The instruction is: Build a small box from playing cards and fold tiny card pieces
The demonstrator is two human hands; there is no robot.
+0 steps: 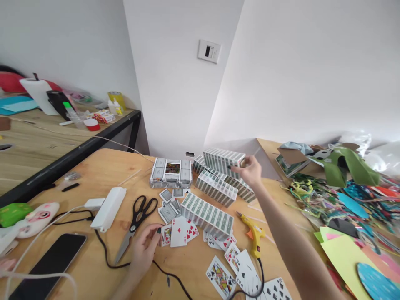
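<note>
My right hand (250, 170) grips one end of a long, striped grey-green block of boxed card decks (221, 161), raised and slightly tilted above other such blocks. Below it lie a similar block (216, 188) and, closer to me, another block (208, 216) on the table. My left hand (145, 246) rests low by the table, fingers curled, with nothing visible in them. Its fingertips are beside a face card (166, 235) and the ace of diamonds (179, 231); whether they touch is unclear. A box covered with playing cards (171, 171) sits at the back.
Black-handled scissors (137, 221) lie left of the cards. A yellow glue gun (254, 235) with a black cord lies at right, near loose cards (246, 275). A phone (51, 262) and white power strip (109, 206) are at left; coloured paper (353, 258) is at far right.
</note>
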